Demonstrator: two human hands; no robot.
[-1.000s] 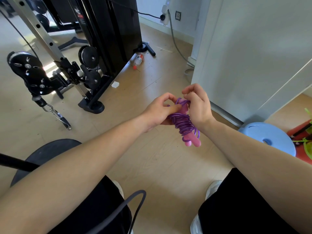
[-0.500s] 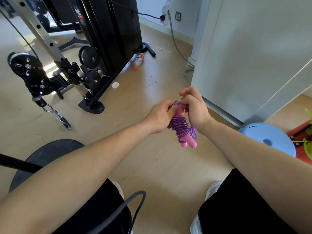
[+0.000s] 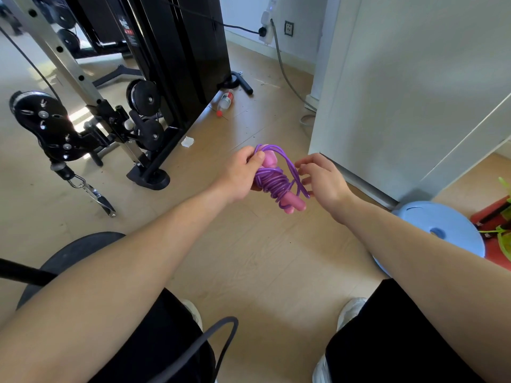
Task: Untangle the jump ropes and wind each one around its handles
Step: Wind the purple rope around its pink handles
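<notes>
A purple jump rope (image 3: 272,182) is coiled in many turns around its two pink handles (image 3: 294,204), which lie side by side as one bundle. My left hand (image 3: 243,175) grips the upper end of the bundle, thumb on the top of the handles. One loose purple loop (image 3: 293,168) hangs off the right side of the coil. My right hand (image 3: 322,179) is just right of the bundle with fingers spread; its fingertips are near the loose loop without gripping it. A green rope (image 3: 503,239) shows at the right edge.
A black cable machine (image 3: 143,78) with pulleys and a hanging clip (image 3: 94,193) stands to the left. A plastic bottle (image 3: 225,102) lies on the wood floor. A white cabinet (image 3: 401,92) is on the right, a light blue stool (image 3: 442,233) beside it. A grey cable (image 3: 210,341) crosses my lap.
My right hand has let go of the bundle and moved off to the right, fingers spread. A loose purple loop now hangs beside the coil. My left hand still holds the handles.
</notes>
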